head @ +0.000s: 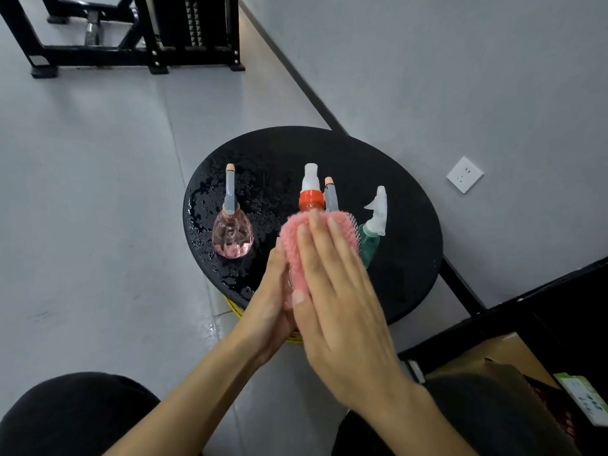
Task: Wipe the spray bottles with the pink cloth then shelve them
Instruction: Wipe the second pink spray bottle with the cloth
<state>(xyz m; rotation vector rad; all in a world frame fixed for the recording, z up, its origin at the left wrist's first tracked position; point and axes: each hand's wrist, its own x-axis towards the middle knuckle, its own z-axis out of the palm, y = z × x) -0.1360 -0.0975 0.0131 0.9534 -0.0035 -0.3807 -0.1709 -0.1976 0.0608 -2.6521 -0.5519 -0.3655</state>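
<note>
A spray bottle with an orange collar and white nozzle (310,189) is held above a round black wet stool (404,225). The pink cloth (296,245) is wrapped around its body. My left hand (273,301) grips the bottle from below and the left. My right hand (332,291) lies flat with straight fingers pressing the cloth against the bottle. A pink clear bottle (232,232) stands on the stool's left. A green bottle with a white trigger (373,232) stands on the right. Behind the cloth a grey sprayer with an orange tip (330,192) pokes up.
Water drops cover the stool's left half. A black shelf frame (526,301) and a cardboard box (506,357) stand at the lower right. A wall with a white socket (464,174) lies to the right. Black gym equipment (131,34) stands far at the top left.
</note>
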